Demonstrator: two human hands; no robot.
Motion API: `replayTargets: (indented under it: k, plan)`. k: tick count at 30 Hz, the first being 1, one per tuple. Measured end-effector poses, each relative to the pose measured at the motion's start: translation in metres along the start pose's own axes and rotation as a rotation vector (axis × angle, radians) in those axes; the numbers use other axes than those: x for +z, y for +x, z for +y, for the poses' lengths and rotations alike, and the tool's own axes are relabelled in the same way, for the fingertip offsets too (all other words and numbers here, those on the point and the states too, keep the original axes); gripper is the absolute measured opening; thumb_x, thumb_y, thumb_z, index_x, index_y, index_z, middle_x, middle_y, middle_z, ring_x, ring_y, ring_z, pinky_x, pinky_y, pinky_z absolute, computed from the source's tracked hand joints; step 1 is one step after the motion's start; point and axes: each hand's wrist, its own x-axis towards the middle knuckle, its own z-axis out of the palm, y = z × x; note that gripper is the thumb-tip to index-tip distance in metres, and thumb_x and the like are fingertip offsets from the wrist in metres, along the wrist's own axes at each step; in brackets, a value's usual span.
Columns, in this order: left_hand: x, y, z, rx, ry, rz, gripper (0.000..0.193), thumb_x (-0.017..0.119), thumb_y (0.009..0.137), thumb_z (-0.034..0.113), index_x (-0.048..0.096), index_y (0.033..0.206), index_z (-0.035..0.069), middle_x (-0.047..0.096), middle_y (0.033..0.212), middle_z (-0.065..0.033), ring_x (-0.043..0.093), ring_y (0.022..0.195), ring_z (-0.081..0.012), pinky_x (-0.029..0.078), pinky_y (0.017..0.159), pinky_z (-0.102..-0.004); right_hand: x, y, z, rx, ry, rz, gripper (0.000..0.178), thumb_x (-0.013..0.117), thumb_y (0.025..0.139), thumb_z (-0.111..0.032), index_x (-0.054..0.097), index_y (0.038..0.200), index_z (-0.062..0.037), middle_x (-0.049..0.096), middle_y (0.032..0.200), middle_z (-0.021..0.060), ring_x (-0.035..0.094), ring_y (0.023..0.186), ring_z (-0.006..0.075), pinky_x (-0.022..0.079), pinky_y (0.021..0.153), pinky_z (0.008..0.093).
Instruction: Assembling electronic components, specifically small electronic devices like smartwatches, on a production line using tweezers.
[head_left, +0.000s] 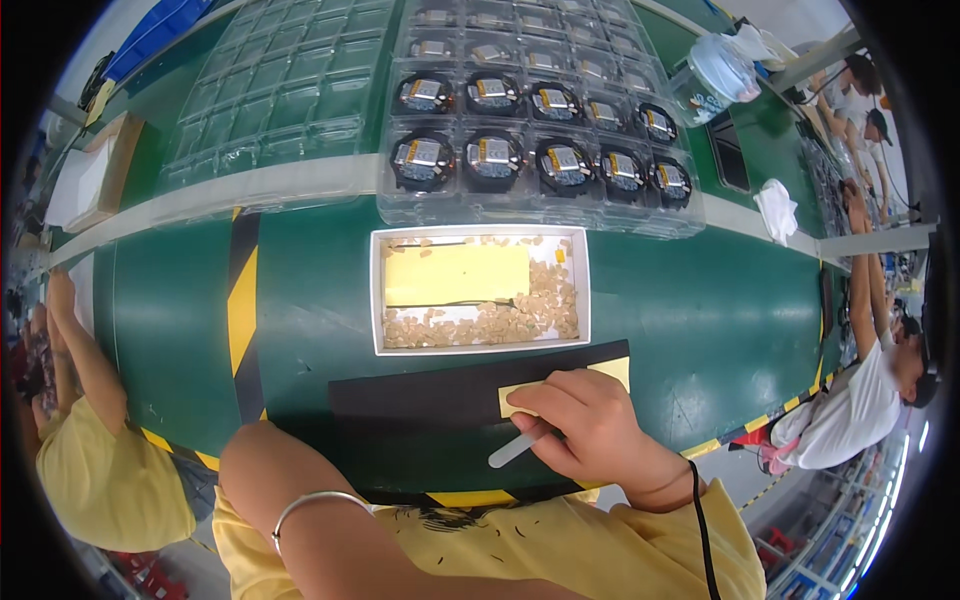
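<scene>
My right hand is closed on a flat, pale, round-ended stick, which sticks out past the thumb. Its fingers rest on a pale yellow strip lying across the right part of a black sheet. My left forearm, with a silver bangle, is bent at the table's front edge; the left hand is out of view. Beyond the sheet is a shallow white box holding a yellow sheet and many small tan pieces.
Clear compartment trays stand at the back; the middle one holds several round black electronic parts. At right are a phone, a lidded cup and a crumpled white tissue. Co-workers sit at both sides.
</scene>
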Motion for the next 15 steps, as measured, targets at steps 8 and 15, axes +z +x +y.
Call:
replayTargets:
  k: [8,15]
  plan:
    - [-0.022,0.025,-0.005,0.280,0.184,-0.566,0.045,0.043,0.094,0.032,0.064,0.097,-0.008,0.065,0.083,-0.0173,0.065,0.070,-0.0238,0.053,0.062,-0.0307,0.001,-0.002,-0.002,-0.036,-0.039,0.000,0.016,0.068,0.072,-0.006,0.061,0.087,-0.0075,0.053,0.064,0.0046,0.053,0.052,0.0221,0.042,0.047,0.0326]
    - [-0.015,0.024,0.003,0.352,0.501,-0.503,0.025,0.058,0.086,0.021,0.068,0.074,0.001,0.067,0.077,-0.0094,0.064,0.064,-0.0181,0.055,0.058,-0.0301,-0.001,-0.005,0.004,-0.084,-0.030,0.036,0.015,0.067,0.073,-0.006,0.061,0.087,-0.0083,0.052,0.063,0.0037,0.053,0.052,0.0211,0.041,0.047,0.0320]
